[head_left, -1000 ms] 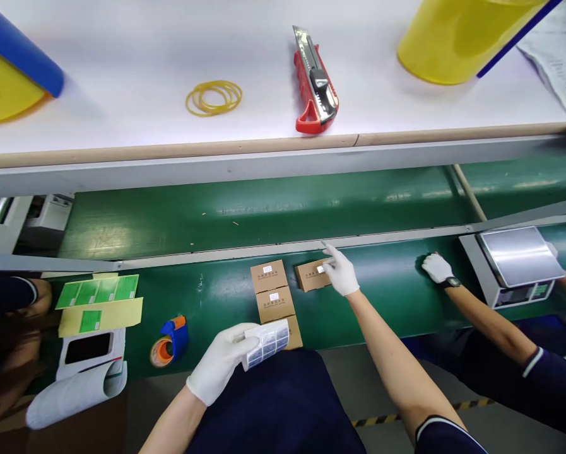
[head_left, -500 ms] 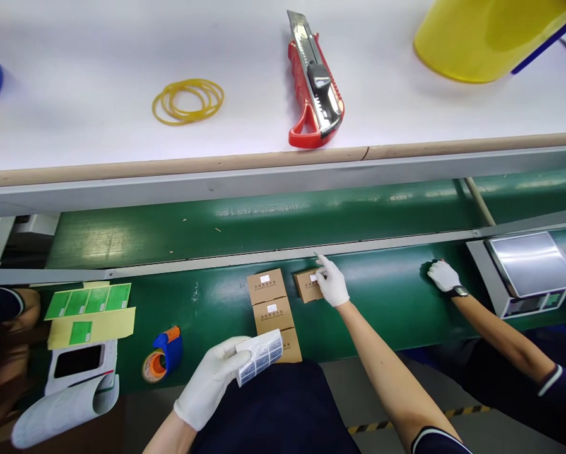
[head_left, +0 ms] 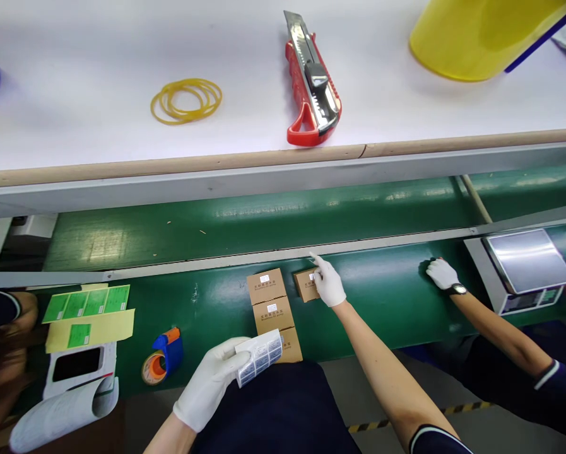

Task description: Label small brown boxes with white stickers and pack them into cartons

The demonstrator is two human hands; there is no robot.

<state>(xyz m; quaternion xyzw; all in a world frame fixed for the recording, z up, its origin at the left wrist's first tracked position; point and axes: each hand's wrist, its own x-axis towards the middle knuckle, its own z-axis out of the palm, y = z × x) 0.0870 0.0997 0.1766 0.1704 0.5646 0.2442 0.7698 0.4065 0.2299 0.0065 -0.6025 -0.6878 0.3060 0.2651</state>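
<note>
My left hand [head_left: 210, 382], in a white glove, is closed on a strip of small white labels [head_left: 260, 355] near my lap. My right hand [head_left: 328, 283], also gloved, rests on a small brown cardboard box [head_left: 305, 284] on the green work surface [head_left: 387, 296], index finger stretched out and the other fingers lying on the box top. Left of that box, three similar brown boxes [head_left: 273, 306] lie in a column, each with a small white label; the nearest one is partly hidden by the label strip.
A co-worker's gloved hand [head_left: 442, 274] with a wristwatch rests on the green surface at the right, beside a weighing scale [head_left: 524, 268]. Green label sheets [head_left: 88, 302], a tape dispenser [head_left: 162, 356] and a device [head_left: 79, 366] lie at left. The upper white shelf [head_left: 98, 151] holds a red utility knife [head_left: 312, 88], rubber bands [head_left: 187, 101] and a yellow bin [head_left: 476, 34].
My right hand with the small box has drawn slightly left, closer to the column of boxes. My left hand keeps its hold on the label strip. The co-worker's hand has barely moved.
</note>
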